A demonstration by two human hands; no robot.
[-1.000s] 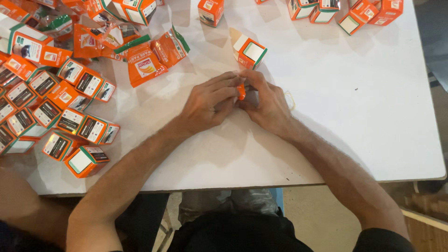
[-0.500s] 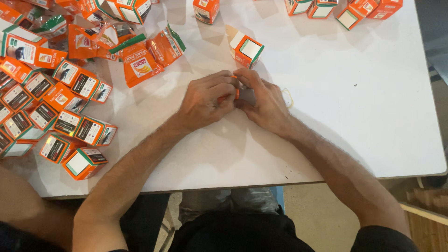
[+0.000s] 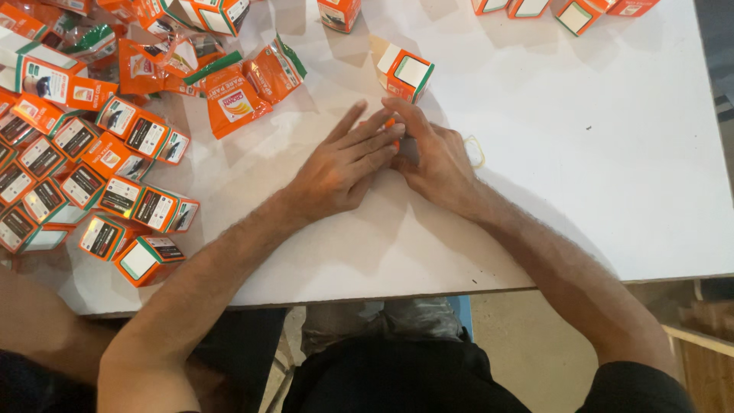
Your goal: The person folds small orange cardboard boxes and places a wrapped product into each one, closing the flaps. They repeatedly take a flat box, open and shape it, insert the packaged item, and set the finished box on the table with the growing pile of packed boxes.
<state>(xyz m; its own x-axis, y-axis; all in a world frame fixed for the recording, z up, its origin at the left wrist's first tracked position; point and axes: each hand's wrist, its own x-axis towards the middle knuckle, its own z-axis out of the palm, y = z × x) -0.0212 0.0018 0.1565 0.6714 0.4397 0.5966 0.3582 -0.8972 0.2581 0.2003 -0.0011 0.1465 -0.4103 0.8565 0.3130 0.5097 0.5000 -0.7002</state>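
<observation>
Pinching a small orange piece between them, the two hands meet near the middle of the white surface. The right hand has its grip closed narrow around the piece, fingertips curled in from the right side, so only a sliver of orange shows at the top of the fingers. The left hand lies flatter, fingers stretched out and pointing toward the right hand, their tips touching the same piece; whether this hand truly clamps it or only presses against it cannot be told. The piece itself is tiny, bright orange, mostly hidden by the fingers, and its shape is too covered to make out.

Just beyond the fingertips stands an orange and white carton, tilted, with one flap up and a pale face rimmed in green turned toward the camera. Beside the right hand, touching the surface, lies a small clear ring-like bit.

To the left, well apart from the hands, orange sachets lie loose, and past them a crowded heap of little orange boxes with dark and white labels covers that end of the surface. More orange cartons line the far edge.
</observation>
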